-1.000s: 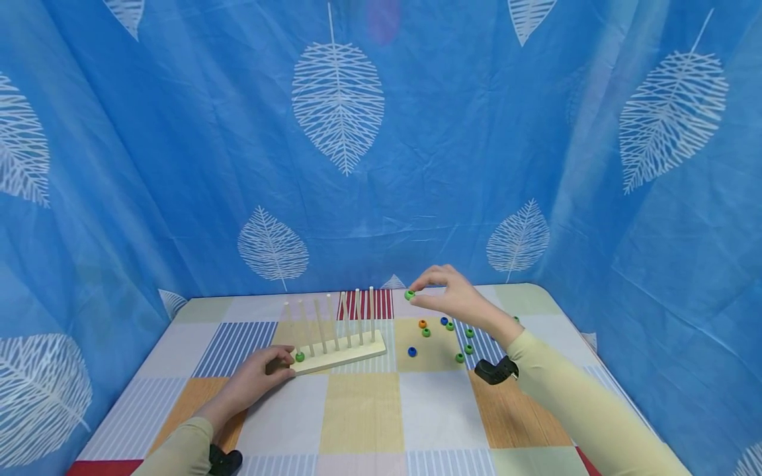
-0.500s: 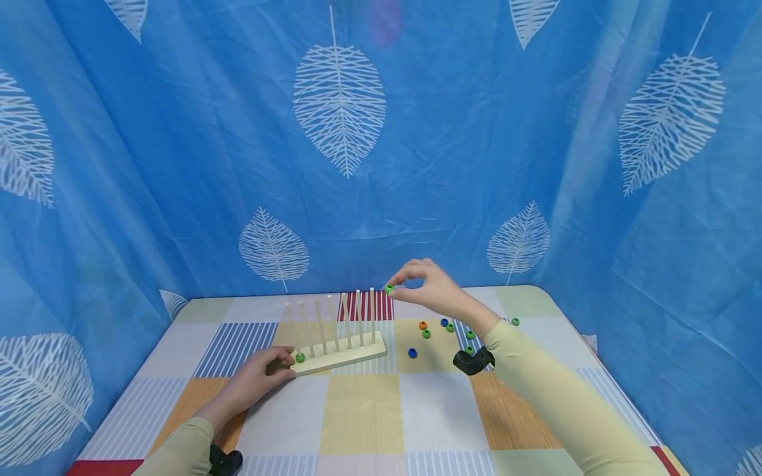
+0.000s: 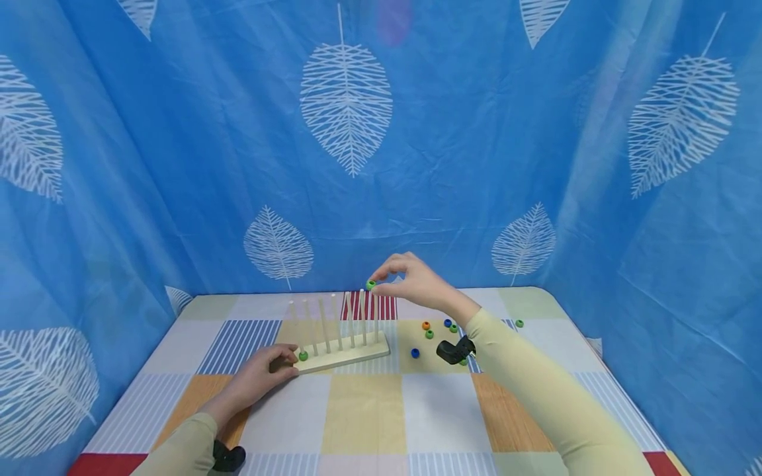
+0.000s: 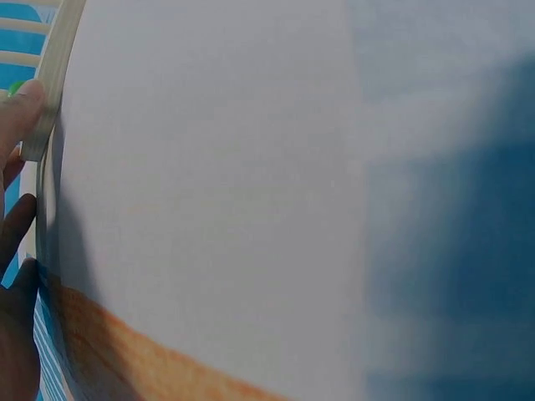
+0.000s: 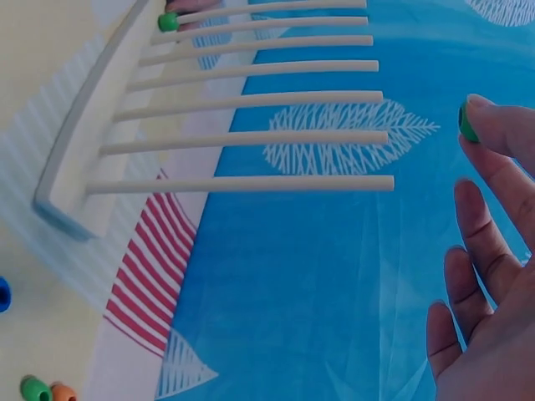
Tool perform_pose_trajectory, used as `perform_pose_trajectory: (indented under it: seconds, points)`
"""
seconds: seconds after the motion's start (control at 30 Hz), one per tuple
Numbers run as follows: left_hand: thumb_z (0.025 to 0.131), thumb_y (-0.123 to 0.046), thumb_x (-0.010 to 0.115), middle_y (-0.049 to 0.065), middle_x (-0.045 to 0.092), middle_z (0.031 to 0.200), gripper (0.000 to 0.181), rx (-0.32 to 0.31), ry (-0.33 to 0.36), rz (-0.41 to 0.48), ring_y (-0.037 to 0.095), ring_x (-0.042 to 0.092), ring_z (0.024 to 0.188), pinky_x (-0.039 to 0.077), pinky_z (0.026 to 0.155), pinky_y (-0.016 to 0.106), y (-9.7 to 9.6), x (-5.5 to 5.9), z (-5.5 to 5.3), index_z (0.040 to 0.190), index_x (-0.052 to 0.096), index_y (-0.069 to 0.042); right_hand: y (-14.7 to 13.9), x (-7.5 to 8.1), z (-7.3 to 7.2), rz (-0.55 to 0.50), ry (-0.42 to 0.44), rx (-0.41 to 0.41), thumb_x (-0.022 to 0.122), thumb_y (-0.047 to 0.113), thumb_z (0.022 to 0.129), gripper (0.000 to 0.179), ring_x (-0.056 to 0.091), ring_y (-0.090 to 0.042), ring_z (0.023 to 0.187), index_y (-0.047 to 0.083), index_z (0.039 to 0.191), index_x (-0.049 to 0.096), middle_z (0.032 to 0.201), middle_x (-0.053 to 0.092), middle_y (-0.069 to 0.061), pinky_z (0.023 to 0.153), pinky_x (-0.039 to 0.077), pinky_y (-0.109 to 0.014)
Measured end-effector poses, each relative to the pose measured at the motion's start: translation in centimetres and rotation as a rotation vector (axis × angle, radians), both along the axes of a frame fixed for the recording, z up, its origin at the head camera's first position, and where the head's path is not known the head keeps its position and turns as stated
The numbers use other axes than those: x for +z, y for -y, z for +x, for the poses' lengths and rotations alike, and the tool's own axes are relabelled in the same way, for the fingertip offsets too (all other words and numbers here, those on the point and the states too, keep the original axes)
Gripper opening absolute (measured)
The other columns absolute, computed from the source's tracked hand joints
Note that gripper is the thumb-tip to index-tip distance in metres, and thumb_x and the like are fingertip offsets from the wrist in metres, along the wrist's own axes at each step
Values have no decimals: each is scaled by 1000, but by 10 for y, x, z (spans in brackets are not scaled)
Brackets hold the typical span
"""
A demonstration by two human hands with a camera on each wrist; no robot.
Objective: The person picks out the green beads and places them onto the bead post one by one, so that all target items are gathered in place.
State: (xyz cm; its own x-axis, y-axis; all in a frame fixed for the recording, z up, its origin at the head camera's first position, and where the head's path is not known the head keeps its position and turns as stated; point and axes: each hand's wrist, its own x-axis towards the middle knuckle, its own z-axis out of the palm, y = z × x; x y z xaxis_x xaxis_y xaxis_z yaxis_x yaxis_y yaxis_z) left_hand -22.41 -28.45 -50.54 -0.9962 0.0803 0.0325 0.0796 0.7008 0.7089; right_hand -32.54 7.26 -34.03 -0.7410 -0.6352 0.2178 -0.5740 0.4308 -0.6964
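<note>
Right hand (image 3: pixel 419 284): you're pinching a green bead (image 3: pixel 372 285)
Upright pegs (image 5: pixel 242 185): standing lower, mostly leftward
Left hand (image 3: pixel 256 378): you're gripping their base (image 3: pixel 351 357)

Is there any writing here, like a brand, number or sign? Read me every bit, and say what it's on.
No readable text anywhere.
The wooden peg board, beads and patchwork tablecloth show no lettering; the blue curtain has white leaf prints, not words.
Any marking on the black wrist cameras is too small to tell.
</note>
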Motion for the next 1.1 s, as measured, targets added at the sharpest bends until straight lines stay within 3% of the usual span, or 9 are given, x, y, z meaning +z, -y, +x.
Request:
perform_pose_trajectory:
  seconds: [0.4, 0.6, 1.1]
  points:
    - [90, -23, 81, 10, 62, 140, 16, -28, -19, 18, 39, 49, 136, 34, 115, 60, 0, 1, 1, 100, 68, -23, 31, 13, -7, 48, 18, 102, 76, 43, 93, 21, 52, -16, 111, 32, 110, 77, 111, 66, 6, 105, 40, -49]
    - [90, -24, 81, 10, 63, 139, 15, -37, -35, 24, 39, 50, 135, 35, 114, 60, 1, 2, 3, 99, 68, -22, 43, 14, -9, 49, 37, 133, 76, 39, 93, 18, 48, -16, 113, 31, 110, 78, 112, 66, 4, 93, 45, -45]
    - [90, -23, 81, 10, 63, 138, 15, -40, -38, 37, 38, 51, 135, 36, 114, 58, 2, -1, 3, 99, 69, -23, 73, 14, -16, 39, 47, 206, 76, 37, 93, 21, 55, -15, 109, 26, 111, 78, 113, 65, 5, 90, 52, -38]
